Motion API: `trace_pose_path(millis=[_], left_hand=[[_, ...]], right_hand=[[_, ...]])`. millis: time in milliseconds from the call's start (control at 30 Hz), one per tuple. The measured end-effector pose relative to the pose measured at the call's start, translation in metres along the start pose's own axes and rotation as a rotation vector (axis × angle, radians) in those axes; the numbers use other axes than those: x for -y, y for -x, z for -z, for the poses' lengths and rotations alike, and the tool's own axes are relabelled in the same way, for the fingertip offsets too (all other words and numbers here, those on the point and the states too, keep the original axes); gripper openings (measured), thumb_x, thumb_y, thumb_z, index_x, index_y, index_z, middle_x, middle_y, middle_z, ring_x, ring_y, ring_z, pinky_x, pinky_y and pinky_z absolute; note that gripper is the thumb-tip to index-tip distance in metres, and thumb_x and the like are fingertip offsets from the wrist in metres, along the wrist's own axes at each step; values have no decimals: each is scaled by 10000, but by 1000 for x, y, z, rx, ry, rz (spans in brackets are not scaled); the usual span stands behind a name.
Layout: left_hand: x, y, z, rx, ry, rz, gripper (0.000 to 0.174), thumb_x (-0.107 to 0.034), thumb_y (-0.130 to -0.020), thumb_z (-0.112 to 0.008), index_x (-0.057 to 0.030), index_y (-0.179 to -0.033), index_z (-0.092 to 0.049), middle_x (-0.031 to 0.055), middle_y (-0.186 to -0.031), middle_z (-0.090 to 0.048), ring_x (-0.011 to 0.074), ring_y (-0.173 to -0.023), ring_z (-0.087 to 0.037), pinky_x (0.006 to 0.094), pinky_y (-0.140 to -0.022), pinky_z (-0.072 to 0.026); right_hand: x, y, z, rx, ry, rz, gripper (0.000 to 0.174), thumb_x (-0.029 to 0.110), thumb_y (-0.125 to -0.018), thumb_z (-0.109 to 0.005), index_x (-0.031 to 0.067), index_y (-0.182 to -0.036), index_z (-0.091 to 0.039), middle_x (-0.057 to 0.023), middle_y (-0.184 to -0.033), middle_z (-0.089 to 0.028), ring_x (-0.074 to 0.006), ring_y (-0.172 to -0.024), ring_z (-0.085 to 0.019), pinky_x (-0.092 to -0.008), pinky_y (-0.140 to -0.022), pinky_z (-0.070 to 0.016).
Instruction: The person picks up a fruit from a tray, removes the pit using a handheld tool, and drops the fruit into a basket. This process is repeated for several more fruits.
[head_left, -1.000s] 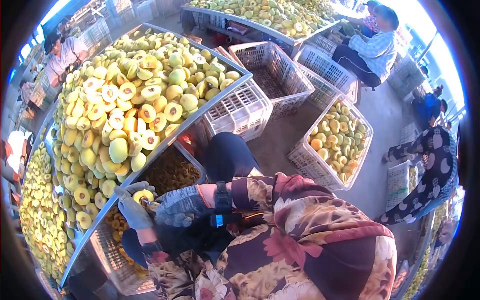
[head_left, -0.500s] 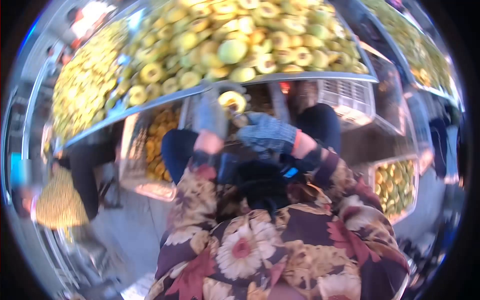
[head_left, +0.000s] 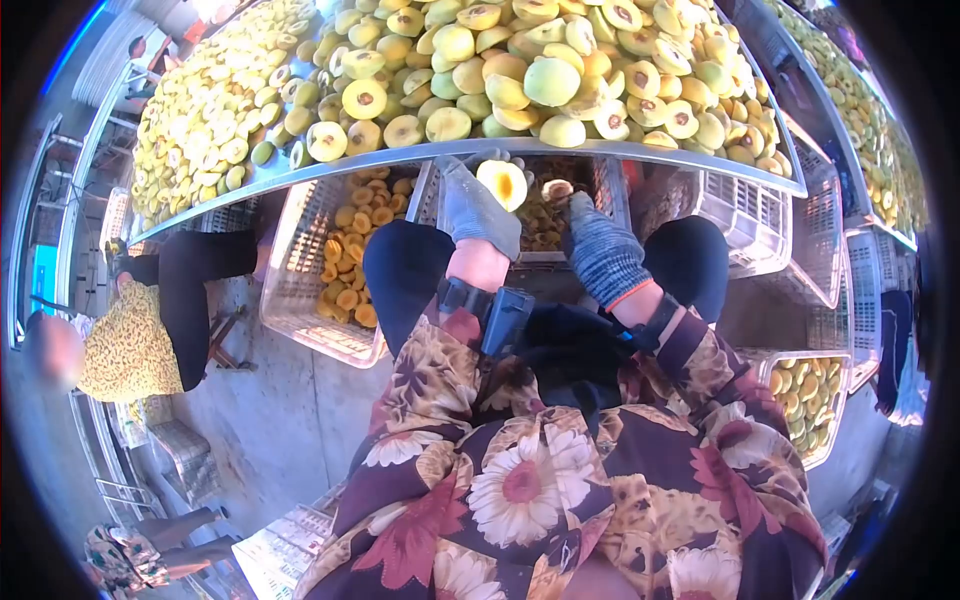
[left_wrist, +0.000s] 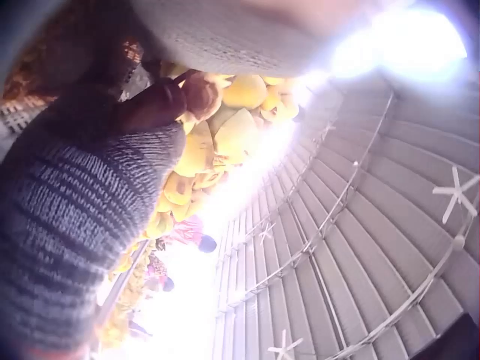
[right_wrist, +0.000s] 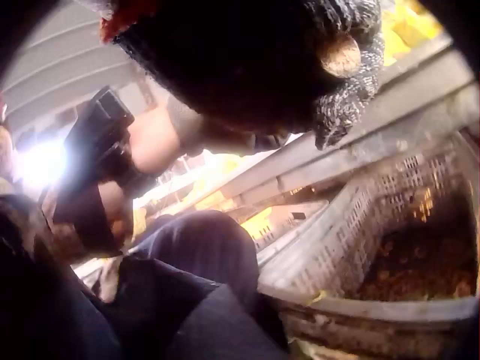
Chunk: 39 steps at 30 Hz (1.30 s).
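In the head view, the left hand [head_left: 483, 218], gloved in grey, grips a half fruit [head_left: 502, 186] at upper centre, its hollowed yellow cut face turned to the camera. To its right, the right hand [head_left: 604, 250], in a striped glove, has its fingers curled round a tool [right_wrist: 340, 57]; the right wrist view shows a rounded, pale brown end of it among the fingers, and the rest is mostly hidden. A small brown pit [head_left: 557, 188] is at the tool's far end, near the half fruit but apart from it.

Both hands are just below the edge of the worktop [head_left: 620, 150], which spans the top of the frame under a heap of fruit [head_left: 455, 75], many pieces cut open. Below the hands, a grey crate [head_left: 542, 258] contains brown pits. Left of centre, a pale crate [head_left: 318, 338] holds orange halves [head_left: 350, 265]; another crate [head_left: 745, 222] stands at upper right. At far left is a person [head_left: 130, 345] in a yellow patterned top.
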<state>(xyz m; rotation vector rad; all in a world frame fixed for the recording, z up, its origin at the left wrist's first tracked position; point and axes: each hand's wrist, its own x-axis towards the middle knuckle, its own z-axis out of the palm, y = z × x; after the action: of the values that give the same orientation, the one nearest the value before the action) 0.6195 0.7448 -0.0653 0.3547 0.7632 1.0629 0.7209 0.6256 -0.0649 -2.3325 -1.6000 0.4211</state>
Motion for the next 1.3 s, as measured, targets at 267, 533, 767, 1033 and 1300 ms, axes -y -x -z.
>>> trace_pose_path(millis=[267, 533, 767, 1033, 1300], left_hand=[[-30, 26, 3, 267, -237, -271, 413, -289, -820, -603, -22, -1114, -489, 121, -1034, -601, 238, -914, -609, 381, -833, -516], [-150, -13, 82, -423, -1159, -655, 364, -342, -875, -590, -27, -1056, -612, 133, -1042, -621, 244, -939, -585, 357, -811, -470], [-88, -29, -10, 423, -1693, -1226, 773, -265, -658, -783, -98, -1328, -434, 179, -1308, -473, 350, -1205, -441, 452, -1024, -326], [-37, -62, -107, 834, -2042, -1050, 717, -132, -679, -745, -197, -1331, -453, 130, -1313, -468, 322, -1219, -443, 389, -1041, -351], [-58, -5, -85, 742, -480, -232, 633, -81, -786, -709, -75, -1346, -415, 111, -1229, -540, 243, -1120, -538, 370, -953, -460]], right_hand=[[-63, -25, -47, 361, 210, 38, 314, 180, -851, -536, 99, -1151, -578, -154, -1114, -634, -354, -952, -636, -462, -771, -519], [-63, -6, -4, 298, -31, 0, 378, 259, -846, -542, 117, -1196, -556, -187, -1125, -589, -360, -990, -610, -444, -850, -494], [-49, 14, -36, 290, -110, 175, 331, 282, -851, -552, 50, -1086, -530, -197, -998, -624, -362, -931, -629, -445, -811, -495], [-51, 46, 5, 214, -258, 125, 318, 271, -842, -567, 44, -1066, -545, -209, -880, -653, -370, -844, -643, -460, -745, -512], [-71, 35, -3, -2, -336, 115, 264, 276, -843, -602, 67, -955, -486, -207, -795, -610, -395, -755, -621, -459, -619, -502]])
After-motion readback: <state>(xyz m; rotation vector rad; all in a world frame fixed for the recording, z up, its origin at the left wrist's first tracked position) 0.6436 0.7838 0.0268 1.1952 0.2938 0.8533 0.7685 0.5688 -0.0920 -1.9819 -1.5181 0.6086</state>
